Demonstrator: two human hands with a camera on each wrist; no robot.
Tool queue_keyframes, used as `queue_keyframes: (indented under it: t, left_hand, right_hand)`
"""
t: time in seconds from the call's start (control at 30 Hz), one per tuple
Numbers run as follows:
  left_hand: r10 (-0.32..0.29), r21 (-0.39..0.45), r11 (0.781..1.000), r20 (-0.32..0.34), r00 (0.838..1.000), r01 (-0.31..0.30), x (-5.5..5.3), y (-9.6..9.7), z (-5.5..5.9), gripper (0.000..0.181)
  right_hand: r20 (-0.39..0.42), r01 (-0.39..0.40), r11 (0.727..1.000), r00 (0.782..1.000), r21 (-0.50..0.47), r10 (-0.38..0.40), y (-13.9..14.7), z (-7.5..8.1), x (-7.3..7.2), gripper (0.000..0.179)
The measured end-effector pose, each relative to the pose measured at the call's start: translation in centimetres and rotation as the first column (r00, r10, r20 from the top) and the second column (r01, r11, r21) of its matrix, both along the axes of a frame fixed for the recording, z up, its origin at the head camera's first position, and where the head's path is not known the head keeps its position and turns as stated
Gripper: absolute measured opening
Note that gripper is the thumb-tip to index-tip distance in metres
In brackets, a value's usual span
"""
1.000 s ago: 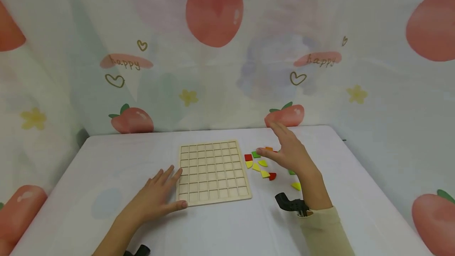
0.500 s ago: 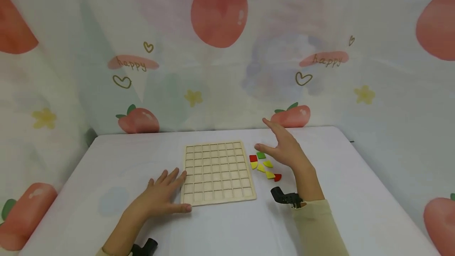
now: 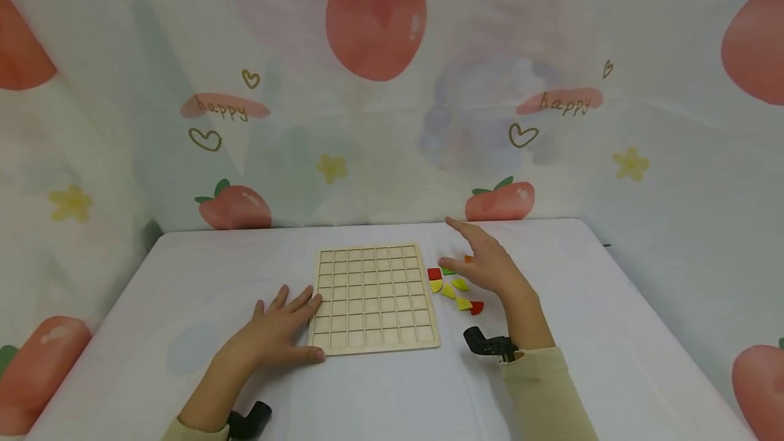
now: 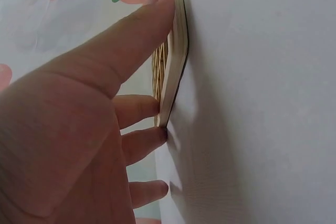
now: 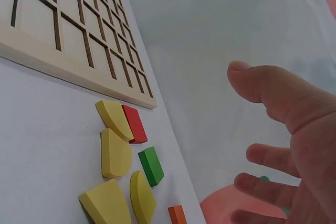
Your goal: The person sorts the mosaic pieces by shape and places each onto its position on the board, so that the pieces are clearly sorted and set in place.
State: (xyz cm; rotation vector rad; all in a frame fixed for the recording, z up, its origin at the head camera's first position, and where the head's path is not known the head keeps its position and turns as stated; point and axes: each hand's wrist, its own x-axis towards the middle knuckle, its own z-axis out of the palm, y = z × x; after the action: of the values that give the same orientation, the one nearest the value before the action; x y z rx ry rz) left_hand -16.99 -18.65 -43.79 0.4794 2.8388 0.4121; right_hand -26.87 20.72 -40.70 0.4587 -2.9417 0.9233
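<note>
A pale wooden grid board (image 3: pixel 373 301) with many square cells lies flat on the table. My left hand (image 3: pixel 272 332) is spread at its left side, the thumb and fingertips at the board's edge. In the left wrist view the thumb (image 4: pixel 142 30) lies against the wooden rim. My right hand (image 3: pixel 486 260) hovers with fingers apart over the small coloured pieces and holds nothing. Near it are a red square (image 3: pixel 434 274), a green square (image 5: pixel 151 166), several yellow curved pieces (image 3: pixel 460 285), a red curved piece (image 3: pixel 476 307) and an orange piece (image 5: pixel 177 214). The hand hides some pieces.
A white cloth covers the table (image 3: pixel 380 393). Behind it hangs a patterned curtain (image 3: pixel 380 135) with printed fruit. Each wrist wears a black camera mount, the right one (image 3: pixel 486 342) above the table and the left one (image 3: pixel 250 419) near the front.
My right hand has shifted slightly left and lower over the pieces, fingers still apart. My left hand stays at the board's left edge. The head view has shifted slightly.
</note>
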Motion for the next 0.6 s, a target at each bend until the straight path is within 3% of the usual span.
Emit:
queue_keyframes:
  t: [0.37,0.6]
  left_hand:
    - [0.051,-0.004,0.999,0.008,0.999,-0.051,-0.1,-1.1,-0.2,0.101]
    - [0.041,0.008,0.999,0.023,0.999,-0.041,-0.2,-1.3,-0.1,0.103]
  right_hand:
    - [0.066,0.001,0.999,0.998,0.050,-0.005,-0.5,-0.8,-0.2,0.070]
    - [0.100,0.006,0.997,0.995,0.079,-0.014,-0.4,-1.6,-0.2,0.061]
